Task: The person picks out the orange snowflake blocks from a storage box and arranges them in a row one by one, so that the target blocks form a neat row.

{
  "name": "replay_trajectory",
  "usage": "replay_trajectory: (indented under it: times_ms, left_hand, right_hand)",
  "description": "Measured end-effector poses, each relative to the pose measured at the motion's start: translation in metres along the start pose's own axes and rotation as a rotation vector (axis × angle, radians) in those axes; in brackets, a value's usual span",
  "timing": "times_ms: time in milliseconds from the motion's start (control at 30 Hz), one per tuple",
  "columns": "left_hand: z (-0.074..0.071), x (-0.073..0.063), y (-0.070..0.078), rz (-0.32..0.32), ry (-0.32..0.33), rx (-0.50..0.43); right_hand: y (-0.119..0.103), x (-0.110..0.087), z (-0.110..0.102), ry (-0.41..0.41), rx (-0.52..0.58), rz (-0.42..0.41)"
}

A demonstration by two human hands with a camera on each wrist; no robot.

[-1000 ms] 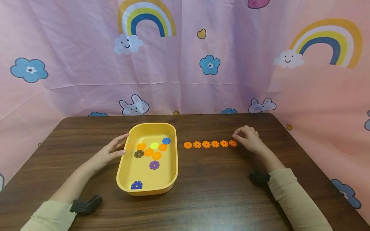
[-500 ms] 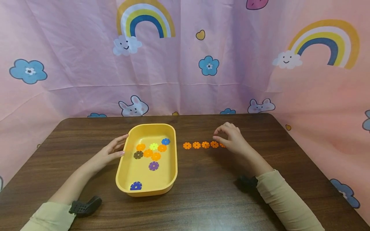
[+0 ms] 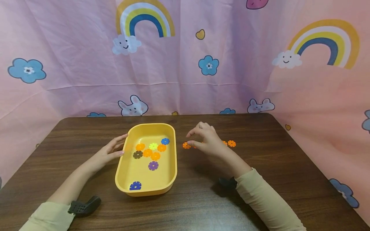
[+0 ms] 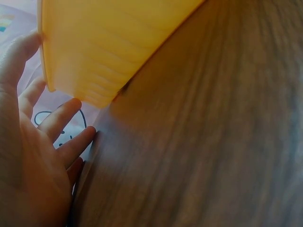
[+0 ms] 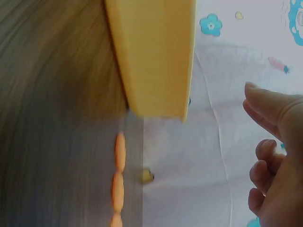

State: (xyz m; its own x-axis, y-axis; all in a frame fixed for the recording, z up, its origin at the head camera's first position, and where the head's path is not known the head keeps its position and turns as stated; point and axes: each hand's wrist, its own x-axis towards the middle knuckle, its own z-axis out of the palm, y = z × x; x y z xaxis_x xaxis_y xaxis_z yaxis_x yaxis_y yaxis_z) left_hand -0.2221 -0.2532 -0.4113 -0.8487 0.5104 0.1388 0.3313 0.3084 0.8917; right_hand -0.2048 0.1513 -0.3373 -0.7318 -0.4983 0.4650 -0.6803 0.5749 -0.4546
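Note:
A yellow plastic bin [image 3: 175,163] sits left of the table's middle, with several flower-shaped discs inside: orange, yellow-green, blue, brown and a purple disc [image 3: 153,166]. My left hand [image 3: 105,156] touches the bin's left rim with its thumb and fingertips, fingers spread. To the right of the bin lies a row of orange flower-shaped discs [image 3: 232,143]. My right hand [image 3: 207,141] is over the row and hides its middle. Thumb and forefinger stand apart with nothing visible between them; in the right wrist view the other fingers [image 5: 260,175] are loosely bent.
The brown wood-grain table [image 3: 260,192] ends at a back edge against a pink printed curtain [image 3: 162,70]. A black wrist device [image 3: 84,206] is on the left wrist, and another [image 3: 228,183] hangs under the right wrist.
My right hand has moved left along the orange row, from its right end toward the bin, uncovering the last disc. The left hand stays at the bin's rim.

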Motion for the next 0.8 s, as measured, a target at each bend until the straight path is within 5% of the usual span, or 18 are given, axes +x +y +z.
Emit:
replay_trajectory:
  times_ms: [400,800]
  left_hand:
    - [-0.001,0.0,0.0,0.0,-0.001,0.005]
    - [-0.001,0.0,0.0,0.002,-0.009,-0.006]
  right_hand:
    - [-0.029,0.028,0.032,-0.127,-0.002,-0.06]
    - [-0.028,0.059,0.054,-0.356,-0.104,-0.085]
